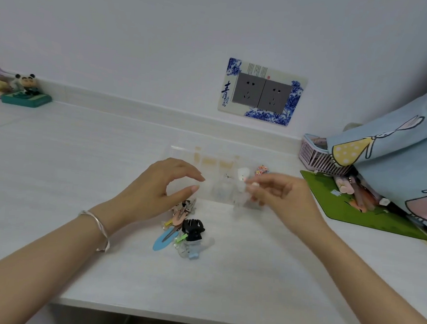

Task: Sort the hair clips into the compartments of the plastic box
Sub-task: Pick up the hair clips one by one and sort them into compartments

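Observation:
A clear plastic box (220,162) with several compartments stands mid-table, and a colourful clip (261,170) lies at its right end. My right hand (281,195) pinches a white translucent hair clip (242,183) over the box's near right part. My left hand (164,183) hovers left of the box with fingers arched and thumb apart, holding nothing. Below it lies a pile of hair clips (184,231): a black claw clip (194,228), a blue snap clip (164,239), a pink one (178,219) and clear ones.
A green mat (332,196) with pens lies to the right, behind it a pink basket (315,154) and a blue printed cloth (399,151). Small figurines (21,88) stand far left. A double wall socket (262,93) is behind the box. The table's front edge runs near the bottom.

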